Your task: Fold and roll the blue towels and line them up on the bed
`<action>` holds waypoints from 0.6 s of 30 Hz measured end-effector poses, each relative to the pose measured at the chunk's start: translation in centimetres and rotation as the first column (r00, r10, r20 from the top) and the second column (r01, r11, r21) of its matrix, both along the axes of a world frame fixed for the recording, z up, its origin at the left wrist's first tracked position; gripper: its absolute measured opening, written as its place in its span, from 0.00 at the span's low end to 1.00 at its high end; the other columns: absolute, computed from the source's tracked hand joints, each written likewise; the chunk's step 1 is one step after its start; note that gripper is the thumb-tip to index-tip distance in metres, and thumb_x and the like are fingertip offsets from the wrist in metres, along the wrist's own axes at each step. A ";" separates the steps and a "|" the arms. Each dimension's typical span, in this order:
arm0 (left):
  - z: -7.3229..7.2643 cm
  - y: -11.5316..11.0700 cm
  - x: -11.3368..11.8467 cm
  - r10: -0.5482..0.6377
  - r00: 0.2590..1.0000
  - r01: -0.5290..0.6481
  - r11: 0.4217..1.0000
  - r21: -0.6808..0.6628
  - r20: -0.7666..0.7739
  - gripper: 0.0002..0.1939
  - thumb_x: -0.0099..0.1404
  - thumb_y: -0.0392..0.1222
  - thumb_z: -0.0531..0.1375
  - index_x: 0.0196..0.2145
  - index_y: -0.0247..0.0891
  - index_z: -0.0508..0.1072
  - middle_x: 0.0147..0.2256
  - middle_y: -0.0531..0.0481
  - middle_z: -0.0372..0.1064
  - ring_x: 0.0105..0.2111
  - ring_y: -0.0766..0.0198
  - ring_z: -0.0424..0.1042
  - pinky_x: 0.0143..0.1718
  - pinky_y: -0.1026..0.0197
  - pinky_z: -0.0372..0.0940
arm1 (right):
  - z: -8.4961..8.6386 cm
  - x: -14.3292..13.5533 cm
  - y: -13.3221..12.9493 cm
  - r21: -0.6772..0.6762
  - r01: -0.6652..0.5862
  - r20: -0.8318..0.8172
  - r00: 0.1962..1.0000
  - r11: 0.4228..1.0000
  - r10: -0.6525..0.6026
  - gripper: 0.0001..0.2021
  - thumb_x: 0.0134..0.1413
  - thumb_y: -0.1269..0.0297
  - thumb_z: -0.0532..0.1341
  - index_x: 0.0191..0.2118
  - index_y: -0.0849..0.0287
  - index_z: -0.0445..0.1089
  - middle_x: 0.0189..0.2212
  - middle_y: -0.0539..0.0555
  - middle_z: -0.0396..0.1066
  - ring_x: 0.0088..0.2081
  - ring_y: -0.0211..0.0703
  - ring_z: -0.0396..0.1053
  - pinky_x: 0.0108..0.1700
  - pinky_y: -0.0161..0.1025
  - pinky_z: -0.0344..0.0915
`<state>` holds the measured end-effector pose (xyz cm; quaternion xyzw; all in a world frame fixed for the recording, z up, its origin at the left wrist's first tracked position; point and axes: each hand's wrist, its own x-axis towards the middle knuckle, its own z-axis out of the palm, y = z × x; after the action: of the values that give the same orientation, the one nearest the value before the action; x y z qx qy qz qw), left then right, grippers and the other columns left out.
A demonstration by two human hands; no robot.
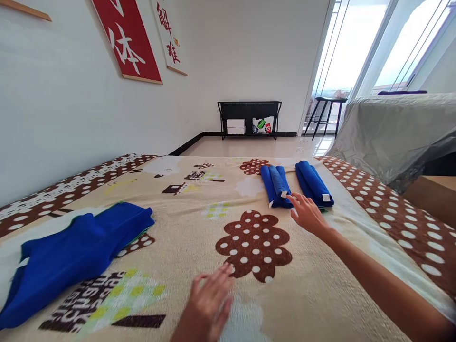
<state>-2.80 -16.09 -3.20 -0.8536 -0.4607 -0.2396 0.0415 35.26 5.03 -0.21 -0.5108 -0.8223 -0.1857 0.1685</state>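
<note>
My right hand [308,212] reaches forward with its fingers stretched out, the tips at the near end of a rolled blue cloth [278,179] with a white tag. That roll lies on or between other blue folds [269,187]; I cannot tell whether they are one piece. Just right of it lies another rolled blue cloth [312,183], also tagged in white. My left hand [212,299], slightly blurred, hovers over or rests on the blanket near a brown dotted flower, fingers extended and holding nothing. Far to its left, a larger blue cloth [78,244] lies loosely spread.
A patterned beige blanket [181,228] with brown dotted borders covers the bed. Beyond its far edge, a black rack [249,110] stands by the wall. At right are a plastic-draped piece of furniture [402,118], a cardboard box [432,199] and a dark stool [329,100].
</note>
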 end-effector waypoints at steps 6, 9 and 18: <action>3.3 0.9 -21.0 0.812 0.564 -0.785 0.583 0.209 -0.149 0.29 0.69 0.54 0.48 0.64 0.44 0.59 0.66 0.34 0.56 0.62 0.33 0.61 0.51 0.27 0.61 | -3.8 9.5 -6.4 -0.066 -0.082 0.002 0.997 0.995 0.082 0.26 0.64 0.60 0.52 0.66 0.52 0.58 0.60 0.61 0.65 0.56 0.56 0.69 0.57 0.56 0.66; 3.5 -0.1 -27.3 0.858 0.448 -0.866 0.486 0.116 -0.252 0.29 0.69 0.56 0.45 0.64 0.48 0.57 0.56 0.38 0.70 0.55 0.35 0.69 0.46 0.31 0.66 | -5.8 13.4 -7.8 -0.089 -0.041 -0.050 0.998 0.995 0.037 0.29 0.62 0.56 0.53 0.69 0.44 0.54 0.60 0.61 0.66 0.55 0.59 0.70 0.55 0.58 0.68; 4.9 0.7 -24.8 0.777 0.593 -0.703 0.627 0.335 -0.211 0.22 0.68 0.49 0.43 0.48 0.46 0.72 0.46 0.45 0.74 0.53 0.41 0.67 0.51 0.32 0.63 | -4.2 15.9 -9.1 -0.088 0.007 -0.199 0.980 0.996 -0.025 0.34 0.60 0.50 0.53 0.70 0.28 0.44 0.60 0.58 0.67 0.53 0.61 0.72 0.52 0.55 0.69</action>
<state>-27.63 -15.42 1.73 -0.6000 -0.7316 -0.0995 0.3080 51.19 -4.04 -4.43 -0.5403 -0.8044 -0.0992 0.2264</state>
